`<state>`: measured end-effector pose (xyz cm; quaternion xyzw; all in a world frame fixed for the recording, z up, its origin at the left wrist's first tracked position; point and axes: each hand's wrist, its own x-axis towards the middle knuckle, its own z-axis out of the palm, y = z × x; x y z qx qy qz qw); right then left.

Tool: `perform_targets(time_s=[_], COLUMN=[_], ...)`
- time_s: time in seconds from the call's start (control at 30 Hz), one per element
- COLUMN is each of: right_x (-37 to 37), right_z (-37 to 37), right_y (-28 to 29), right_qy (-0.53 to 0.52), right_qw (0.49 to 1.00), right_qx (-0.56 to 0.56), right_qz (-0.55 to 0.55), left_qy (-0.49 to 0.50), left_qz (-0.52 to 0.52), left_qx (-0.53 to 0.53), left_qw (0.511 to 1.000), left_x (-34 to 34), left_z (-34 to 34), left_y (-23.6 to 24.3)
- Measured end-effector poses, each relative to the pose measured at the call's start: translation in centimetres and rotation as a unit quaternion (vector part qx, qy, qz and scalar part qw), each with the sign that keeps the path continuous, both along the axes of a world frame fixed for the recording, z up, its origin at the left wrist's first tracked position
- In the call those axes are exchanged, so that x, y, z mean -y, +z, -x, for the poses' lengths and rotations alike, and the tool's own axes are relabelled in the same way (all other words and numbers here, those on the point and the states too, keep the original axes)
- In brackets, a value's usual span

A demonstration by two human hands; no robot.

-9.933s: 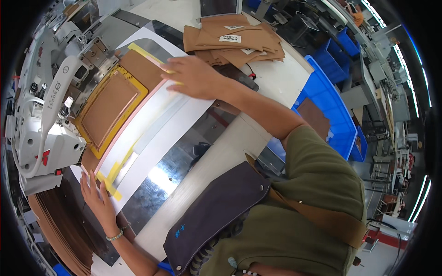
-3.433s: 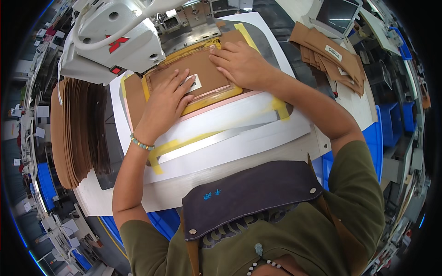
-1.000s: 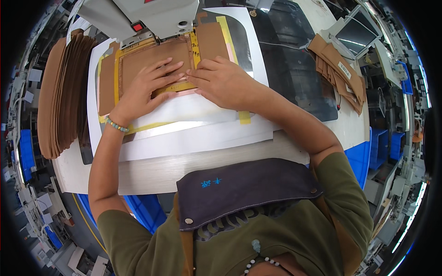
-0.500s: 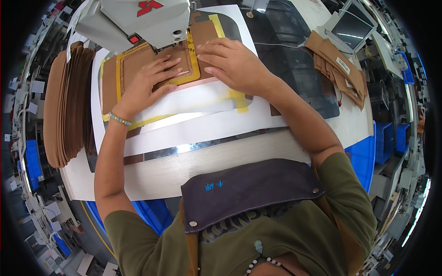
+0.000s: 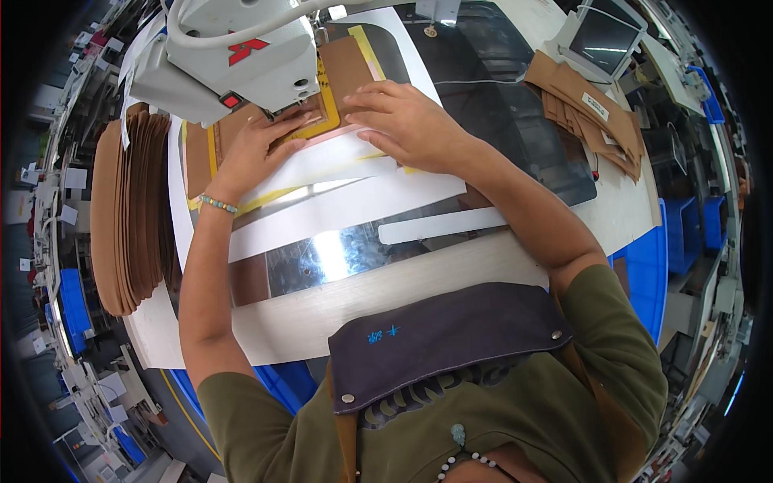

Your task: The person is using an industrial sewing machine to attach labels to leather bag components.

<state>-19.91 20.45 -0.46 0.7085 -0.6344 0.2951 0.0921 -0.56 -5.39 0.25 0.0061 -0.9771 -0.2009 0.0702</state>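
My left hand, with a beaded bracelet at the wrist, lies flat with its fingers outstretched beside the sewing machine head. Some of its fingertips reach close to the needle area, which the head partly hides. Under that hand is a yellow frame around a brown panel, on a white sheet. My right hand rests palm down, fingers apart, on the right-hand brown panel and the sheet. Yellow tape runs along that panel's far right edge. Neither hand grips anything.
A thick stack of brown panels stands at the left. More brown pieces lie at the right below a screen. A shiny metal plate and a white strip are nearer me. Blue bins sit below the table edge.
The white sheet with the yellow frame has slid away from me, further under the machine head, both hands moving along on it. More of the metal plate and the white strip now show.
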Motion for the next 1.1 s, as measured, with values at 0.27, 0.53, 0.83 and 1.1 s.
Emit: perform_targets(time_s=[0.27,0.53,0.83,1.1], right_x=[-2.5,-11.6,-11.5,-10.4], right_z=[-0.6,-2.4,-3.8,-2.3], right_y=[3.4,2.8,-0.9,-0.2], right_qy=[0.050,0.042,0.081,0.111], right_qw=[0.997,0.988,0.990,0.991], right_qx=[0.038,0.001,-0.009,0.054], right_qz=[-0.046,-0.150,-0.117,-0.053], left_qy=[0.049,0.177,0.362,0.440], left_qz=[-0.034,-0.014,0.050,0.095], left_qx=[-0.014,-0.133,-0.087,-0.052], left_qw=[0.998,0.975,0.927,0.892], left_x=[-0.2,7.2,18.1,18.5], left_z=[0.2,-5.9,-11.2,-8.3], left_y=[-0.6,-2.0,-6.5,-6.5])
